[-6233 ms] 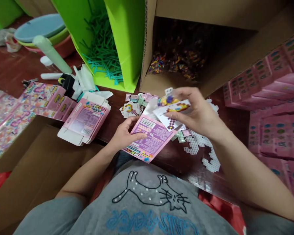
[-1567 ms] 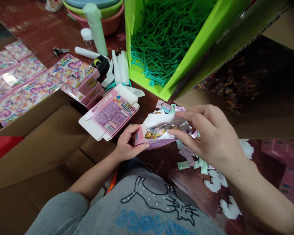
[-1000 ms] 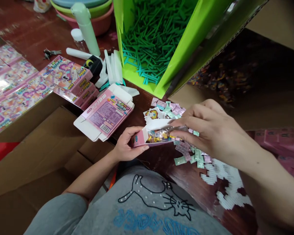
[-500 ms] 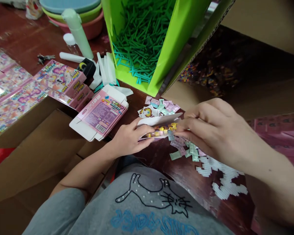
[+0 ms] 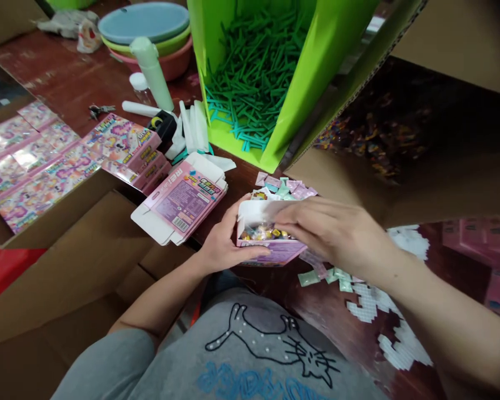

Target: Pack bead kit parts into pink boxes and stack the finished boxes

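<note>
My left hand (image 5: 224, 242) is closed around the left end of a small pink and white carton (image 5: 270, 253), thumb along its front. The carton's white flap stands up, and clear packets of yellow and pink small pieces (image 5: 261, 230) show inside. My right hand (image 5: 323, 222) reaches over the carton's right part, its bent fingers together at the opening. Its fingertips are partly hidden, and I cannot make out what they grip. Beside the carton lie small pastel sachets (image 5: 309, 279) and white pixel-shaped plates (image 5: 404, 344). More sachets (image 5: 289, 188) lie behind it.
Flattened pink cartons (image 5: 179, 203) are stacked to the left, near filled boxes (image 5: 120, 139). A lime-green bin (image 5: 270, 158) holds green sticks (image 5: 254, 83). A large cardboard box (image 5: 337, 172) with colourful packets stands at right. An open cardboard box (image 5: 79, 239) is at lower left.
The carton has tilted so its opening faces up toward me. My right hand has moved left from the carton's end to over its opening. The whole view has shifted slightly.
</note>
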`<control>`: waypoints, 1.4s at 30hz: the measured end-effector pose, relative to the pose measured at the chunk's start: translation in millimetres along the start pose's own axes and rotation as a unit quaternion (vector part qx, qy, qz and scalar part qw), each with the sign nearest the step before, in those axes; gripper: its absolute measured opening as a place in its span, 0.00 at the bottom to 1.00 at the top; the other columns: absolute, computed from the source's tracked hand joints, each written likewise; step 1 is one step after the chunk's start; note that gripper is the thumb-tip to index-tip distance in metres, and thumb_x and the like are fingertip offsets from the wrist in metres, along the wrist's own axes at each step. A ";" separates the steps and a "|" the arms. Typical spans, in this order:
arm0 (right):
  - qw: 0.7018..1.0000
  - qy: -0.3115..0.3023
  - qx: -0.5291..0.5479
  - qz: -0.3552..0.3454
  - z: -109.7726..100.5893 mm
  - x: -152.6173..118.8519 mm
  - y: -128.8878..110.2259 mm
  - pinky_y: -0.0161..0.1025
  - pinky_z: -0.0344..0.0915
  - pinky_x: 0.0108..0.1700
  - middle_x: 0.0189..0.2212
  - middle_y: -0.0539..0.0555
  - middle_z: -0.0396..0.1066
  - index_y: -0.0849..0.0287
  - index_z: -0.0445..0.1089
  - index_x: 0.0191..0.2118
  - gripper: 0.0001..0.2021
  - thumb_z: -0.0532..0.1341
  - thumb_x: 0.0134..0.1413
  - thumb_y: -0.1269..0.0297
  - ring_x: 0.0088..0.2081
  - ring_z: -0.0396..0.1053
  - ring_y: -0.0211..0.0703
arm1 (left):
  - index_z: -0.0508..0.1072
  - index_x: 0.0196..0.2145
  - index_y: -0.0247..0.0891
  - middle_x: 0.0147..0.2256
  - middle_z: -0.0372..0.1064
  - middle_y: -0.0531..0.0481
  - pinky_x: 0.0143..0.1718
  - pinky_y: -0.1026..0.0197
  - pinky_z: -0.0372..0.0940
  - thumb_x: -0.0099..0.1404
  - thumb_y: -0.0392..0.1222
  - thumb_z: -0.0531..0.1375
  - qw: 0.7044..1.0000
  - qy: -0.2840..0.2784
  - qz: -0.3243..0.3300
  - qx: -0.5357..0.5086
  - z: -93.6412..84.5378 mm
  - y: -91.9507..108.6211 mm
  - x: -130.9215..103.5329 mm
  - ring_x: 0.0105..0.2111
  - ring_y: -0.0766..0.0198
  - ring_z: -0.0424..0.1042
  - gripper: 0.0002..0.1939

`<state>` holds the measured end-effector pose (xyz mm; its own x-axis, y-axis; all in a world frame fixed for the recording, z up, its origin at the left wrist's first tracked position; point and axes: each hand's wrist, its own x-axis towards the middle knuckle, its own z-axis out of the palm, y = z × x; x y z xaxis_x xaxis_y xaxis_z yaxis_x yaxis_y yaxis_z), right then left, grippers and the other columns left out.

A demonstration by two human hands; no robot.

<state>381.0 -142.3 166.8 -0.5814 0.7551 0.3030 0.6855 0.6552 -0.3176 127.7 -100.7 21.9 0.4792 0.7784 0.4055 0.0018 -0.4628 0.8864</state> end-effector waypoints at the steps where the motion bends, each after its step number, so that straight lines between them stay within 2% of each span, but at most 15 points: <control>1: 1.000 0.009 -0.012 0.007 0.9 2.6 1.3 0.45 0.80 0.51 0.48 0.57 0.86 0.56 0.81 0.53 0.10 0.61 0.80 0.66 0.48 0.84 0.48 | 0.56 0.81 0.49 0.68 0.75 0.37 0.62 0.45 0.80 0.64 0.60 0.80 1.000 0.011 -0.004 -0.002 -3.4 -2.2 -1.4 0.60 0.44 0.83 0.59; 6: 0.997 -0.045 -0.064 -0.006 7.9 15.0 9.7 0.45 0.80 0.48 0.46 0.57 0.87 0.60 0.82 0.48 0.13 0.58 0.81 0.68 0.46 0.85 0.48 | 0.65 0.77 0.45 0.69 0.75 0.37 0.67 0.45 0.75 0.64 0.56 0.80 0.999 0.039 -0.023 -0.017 -19.3 -11.9 -4.8 0.64 0.44 0.80 0.51; 11: 0.990 -0.004 -0.138 -0.019 20.2 28.5 7.6 0.45 0.79 0.46 0.49 0.60 0.87 0.63 0.81 0.56 0.20 0.58 0.83 0.53 0.47 0.86 0.50 | 0.70 0.73 0.44 0.64 0.80 0.40 0.64 0.48 0.77 0.63 0.52 0.81 0.996 0.059 -0.050 -0.048 -21.3 -13.8 -1.9 0.59 0.48 0.83 0.47; 15: 0.984 -0.004 -0.177 -0.027 31.1 33.6 8.5 0.43 0.72 0.40 0.35 0.55 0.85 0.61 0.80 0.41 0.20 0.58 0.83 0.54 0.37 0.83 0.46 | 0.73 0.71 0.42 0.65 0.79 0.38 0.69 0.44 0.74 0.60 0.50 0.83 0.989 0.088 -0.088 -0.085 -18.4 -13.5 1.6 0.63 0.44 0.81 0.46; 19: 0.987 -0.129 -0.091 0.038 36.7 40.9 24.0 0.43 0.61 0.34 0.27 0.53 0.79 0.58 0.78 0.37 0.25 0.54 0.85 0.52 0.28 0.76 0.43 | 0.74 0.71 0.40 0.64 0.80 0.36 0.66 0.45 0.77 0.59 0.48 0.83 0.971 0.100 -0.166 -0.139 -15.6 -15.8 2.5 0.62 0.44 0.82 0.46; 23: 0.956 -0.283 0.042 0.060 34.0 53.7 42.0 0.43 0.58 0.34 0.28 0.53 0.79 0.58 0.79 0.40 0.26 0.51 0.85 0.49 0.28 0.73 0.42 | 0.78 0.67 0.40 0.62 0.82 0.37 0.63 0.47 0.79 0.59 0.48 0.83 0.953 0.126 -0.217 -0.169 -17.3 -23.9 -5.0 0.59 0.46 0.84 0.42; 25: 0.955 -0.275 0.095 0.059 34.4 64.9 51.0 0.43 0.64 0.37 0.32 0.54 0.82 0.57 0.81 0.47 0.25 0.51 0.85 0.49 0.32 0.76 0.44 | 0.79 0.65 0.42 0.61 0.83 0.39 0.59 0.50 0.82 0.59 0.50 0.83 0.944 0.166 -0.228 -0.169 -20.1 -28.3 -13.0 0.57 0.48 0.85 0.40; 26: 0.962 -0.238 0.117 0.066 37.0 73.4 56.7 0.43 0.67 0.40 0.37 0.56 0.84 0.56 0.82 0.51 0.24 0.51 0.85 0.48 0.36 0.78 0.45 | 0.78 0.66 0.44 0.62 0.82 0.40 0.56 0.53 0.83 0.60 0.51 0.83 0.940 0.191 -0.228 -0.166 -21.8 -30.0 -17.6 0.56 0.49 0.86 0.40; 28: 0.979 -0.122 0.133 0.100 50.1 98.1 72.5 0.44 0.73 0.51 0.49 0.58 0.85 0.55 0.81 0.58 0.24 0.50 0.85 0.49 0.47 0.81 0.47 | 0.73 0.71 0.49 0.63 0.81 0.42 0.50 0.57 0.83 0.62 0.50 0.82 0.938 0.241 -0.201 -0.144 -25.8 -31.8 -26.9 0.53 0.52 0.87 0.43; 30: 0.983 -0.033 0.092 0.153 74.7 132.5 95.7 0.48 0.72 0.64 0.62 0.62 0.81 0.58 0.77 0.67 0.24 0.49 0.84 0.55 0.60 0.79 0.52 | 0.66 0.76 0.55 0.62 0.81 0.45 0.48 0.60 0.83 0.64 0.49 0.81 0.950 0.266 -0.133 -0.091 -30.6 -31.1 -34.4 0.51 0.56 0.86 0.48; 32: 0.971 -0.038 0.013 0.237 107.2 169.8 123.8 0.53 0.65 0.74 0.75 0.68 0.68 0.63 0.67 0.77 0.27 0.50 0.80 0.67 0.73 0.69 0.57 | 0.64 0.77 0.58 0.59 0.81 0.47 0.48 0.61 0.83 0.66 0.49 0.80 0.963 0.265 -0.047 -0.007 -36.2 -27.5 -39.0 0.50 0.58 0.85 0.49; 34: 0.928 -0.077 -0.054 0.361 139.5 199.8 150.6 0.58 0.63 0.76 0.82 0.72 0.52 0.68 0.56 0.82 0.35 0.46 0.74 0.78 0.80 0.58 0.62 | 0.67 0.76 0.56 0.57 0.80 0.48 0.50 0.59 0.83 0.67 0.50 0.78 0.964 0.247 0.028 0.091 -41.5 -20.9 -40.2 0.50 0.57 0.84 0.45; 36: 0.899 -0.085 -0.077 0.422 164.0 215.4 169.5 0.65 0.63 0.74 0.80 0.79 0.53 0.74 0.55 0.82 0.36 0.43 0.72 0.81 0.79 0.58 0.68 | 0.70 0.74 0.53 0.56 0.80 0.47 0.53 0.55 0.82 0.68 0.50 0.78 0.955 0.225 0.085 0.175 -44.9 -12.9 -38.5 0.50 0.56 0.83 0.41; 38: 0.897 -0.077 -0.077 0.429 177.1 216.4 178.8 0.69 0.62 0.72 0.74 0.84 0.62 0.78 0.61 0.77 0.34 0.41 0.72 0.81 0.76 0.62 0.71 | 0.70 0.74 0.49 0.53 0.79 0.46 0.54 0.54 0.82 0.69 0.50 0.77 0.942 0.205 0.135 0.228 -44.8 -5.8 -34.8 0.50 0.55 0.82 0.41; 42: 0.913 -0.083 -0.067 0.394 175.5 200.8 179.2 0.62 0.65 0.70 0.68 0.83 0.70 0.80 0.70 0.69 0.30 0.41 0.72 0.81 0.71 0.69 0.68 | 0.65 0.77 0.45 0.52 0.78 0.44 0.50 0.56 0.81 0.72 0.51 0.75 0.938 0.171 0.170 0.250 -36.4 -0.2 -26.2 0.49 0.57 0.82 0.43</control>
<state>310.2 130.8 13.1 0.0649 0.9912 -0.1157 0.9605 -0.0935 -0.2622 83.2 -105.5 19.2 0.2173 0.6010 0.7692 0.3516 -0.7833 0.5127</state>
